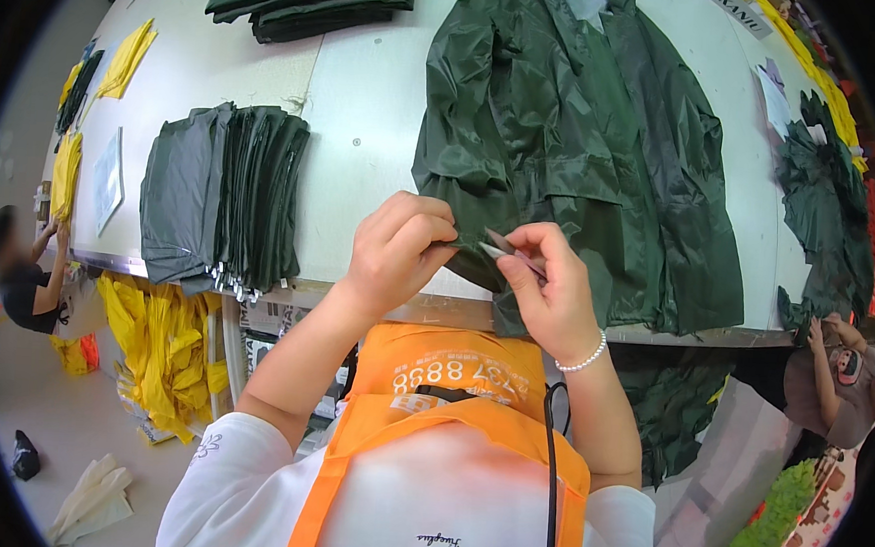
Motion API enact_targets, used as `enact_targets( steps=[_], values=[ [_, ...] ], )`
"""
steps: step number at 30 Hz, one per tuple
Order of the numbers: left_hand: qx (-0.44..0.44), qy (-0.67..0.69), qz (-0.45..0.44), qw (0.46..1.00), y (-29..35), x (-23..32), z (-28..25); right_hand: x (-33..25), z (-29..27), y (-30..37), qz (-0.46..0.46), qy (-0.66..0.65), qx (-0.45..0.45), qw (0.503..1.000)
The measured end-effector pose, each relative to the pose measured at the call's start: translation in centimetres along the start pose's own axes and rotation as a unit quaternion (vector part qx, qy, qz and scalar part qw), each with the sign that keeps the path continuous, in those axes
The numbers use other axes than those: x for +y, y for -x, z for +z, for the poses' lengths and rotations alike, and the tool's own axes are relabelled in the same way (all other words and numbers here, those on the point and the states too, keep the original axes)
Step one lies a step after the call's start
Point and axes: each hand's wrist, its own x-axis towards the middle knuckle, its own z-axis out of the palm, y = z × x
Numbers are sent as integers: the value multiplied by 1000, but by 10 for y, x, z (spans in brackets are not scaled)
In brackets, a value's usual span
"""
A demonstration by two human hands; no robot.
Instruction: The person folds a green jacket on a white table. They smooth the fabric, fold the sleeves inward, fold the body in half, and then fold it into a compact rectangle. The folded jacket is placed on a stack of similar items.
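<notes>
**Both hands at the jacket hem**

Right at the table's near edge, a dark green rain jacket lies spread flat, its lower hem hanging toward the person. The left hand pinches that hem, fingers closed on the fabric. The right hand, a bead bracelet on its wrist, grips small thread snips with the tip against the pinched cloth. A stack of folded dark garments lies to the left, well apart.

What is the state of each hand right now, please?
Left hand: closed, pinching the hem of the dark green jacket.
Right hand: closed on a small thread snipper at the same hem.
</notes>
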Motion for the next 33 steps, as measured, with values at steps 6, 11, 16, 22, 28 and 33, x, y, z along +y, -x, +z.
enact_targets(
  steps=[6,11,16,22,28,33],
  values=[
    [-19,4,9,1000,-11,12,7,3,-8,-3,-29,56,5,998],
    [-52,-8,-36,998,8,5,3,23,-10,0,-26,21,45,998],
    [-285,-139,-160,935,19,5,-25,64,-79,34,41,92,157,982],
    [-242,-144,-223,933,18,34,7,158,-224,100,107,364,279,882],
    [-376,11,-97,922,0,120,229,235,-339,107,31,304,162,938],
    [-369,-12,-98,924,16,167,370,251,-383,92,236,68,45,968]
  ],
)
